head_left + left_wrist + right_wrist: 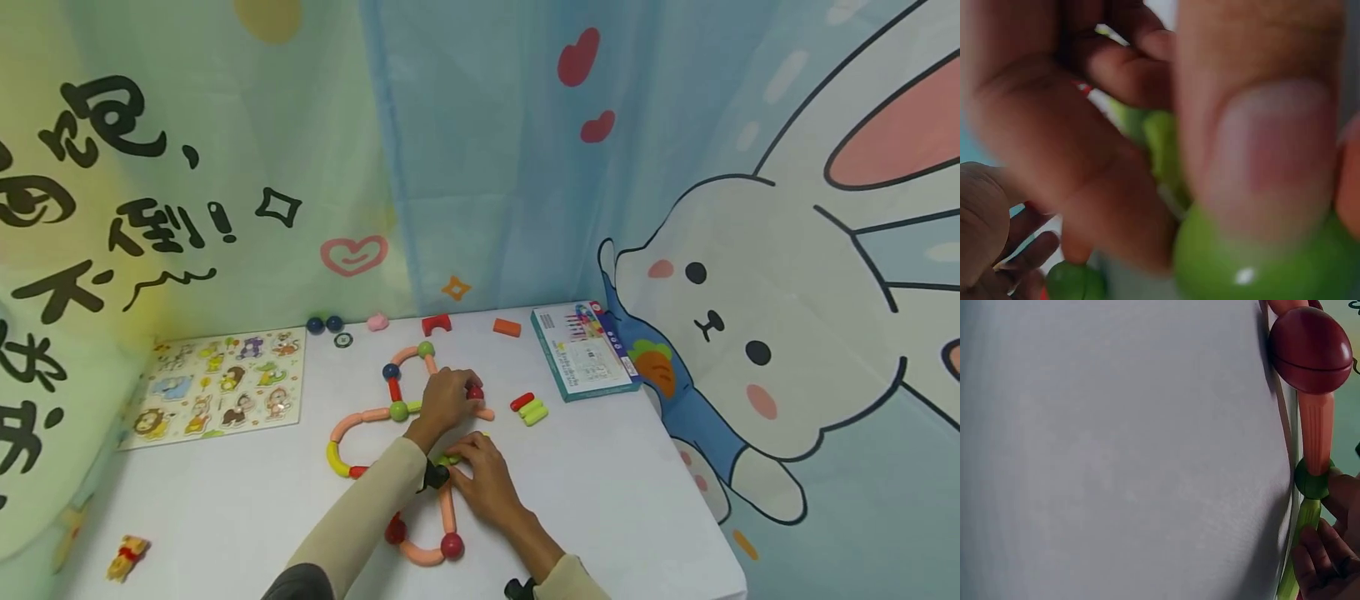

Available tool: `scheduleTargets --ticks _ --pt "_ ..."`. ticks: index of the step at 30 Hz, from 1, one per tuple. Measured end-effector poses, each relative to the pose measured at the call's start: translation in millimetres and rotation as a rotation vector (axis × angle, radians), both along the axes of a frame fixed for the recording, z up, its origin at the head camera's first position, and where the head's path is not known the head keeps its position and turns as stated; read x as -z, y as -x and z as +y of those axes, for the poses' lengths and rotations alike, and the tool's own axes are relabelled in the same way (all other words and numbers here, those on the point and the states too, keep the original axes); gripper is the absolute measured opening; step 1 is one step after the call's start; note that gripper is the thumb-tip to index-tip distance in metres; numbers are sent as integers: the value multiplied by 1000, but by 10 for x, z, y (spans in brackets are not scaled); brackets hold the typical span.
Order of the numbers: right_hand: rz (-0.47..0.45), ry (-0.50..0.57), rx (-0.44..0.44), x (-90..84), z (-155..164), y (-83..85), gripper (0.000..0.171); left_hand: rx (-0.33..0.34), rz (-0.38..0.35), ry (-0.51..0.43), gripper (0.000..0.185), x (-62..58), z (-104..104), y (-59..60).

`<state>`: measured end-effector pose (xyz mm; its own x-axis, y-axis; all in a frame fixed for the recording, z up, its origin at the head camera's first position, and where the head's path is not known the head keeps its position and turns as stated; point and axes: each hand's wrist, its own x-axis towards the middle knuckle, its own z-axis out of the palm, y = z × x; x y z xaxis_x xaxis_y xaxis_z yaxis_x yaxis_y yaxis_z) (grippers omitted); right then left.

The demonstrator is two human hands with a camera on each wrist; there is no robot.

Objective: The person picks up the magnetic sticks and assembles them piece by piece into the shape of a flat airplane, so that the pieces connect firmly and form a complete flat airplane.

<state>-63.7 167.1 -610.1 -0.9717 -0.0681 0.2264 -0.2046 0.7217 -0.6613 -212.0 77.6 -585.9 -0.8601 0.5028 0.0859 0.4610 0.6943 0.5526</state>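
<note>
A linked figure of toy balls and short sticks lies on the white table. My left hand (447, 402) bends over its upper part, thumb on a green ball (1260, 262) beside a peach stick (1350, 175). A red ball (475, 392) shows at its fingertips. Lower down, my right hand (486, 479) pinches a light green stick (1307, 515), its thumb against another green ball (1311, 479). From that ball a peach stick (1316, 431) runs to a red ball (1311, 350). The left hand and wrist hide part of the figure's middle in the head view.
Loose red and green sticks (534, 412) lie right of the hands. A box (585, 350) sits at back right, an animal picture board (225, 383) at back left. Dark blue balls (315, 325) and a red arch block (436, 322) line the back edge. A bear figure (128, 557) lies front left.
</note>
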Motion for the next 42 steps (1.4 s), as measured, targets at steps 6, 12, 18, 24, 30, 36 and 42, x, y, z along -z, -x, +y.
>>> scheduleTargets --ticks 6,12,18,24,30,36,42 --pt "5 11 -43 -8 68 29 20 17 50 117 23 70 36 28" --pt "28 138 58 -62 301 199 17 42 40 134 39 63 -72 63" --pt "-45 69 224 -134 518 611 26 72 59 128 35 -9 -203 64" --pt "-223 -91 152 -137 569 936 33 97 109 220 22 42 -235 62" --pt "-245 -99 162 -152 633 939 27 111 130 242 17 78 -252 37" --pt "-212 -76 189 -194 726 725 30 103 158 252 17 98 -294 29" --pt "-240 -29 175 -157 727 628 29 82 172 223 10 128 -321 11"
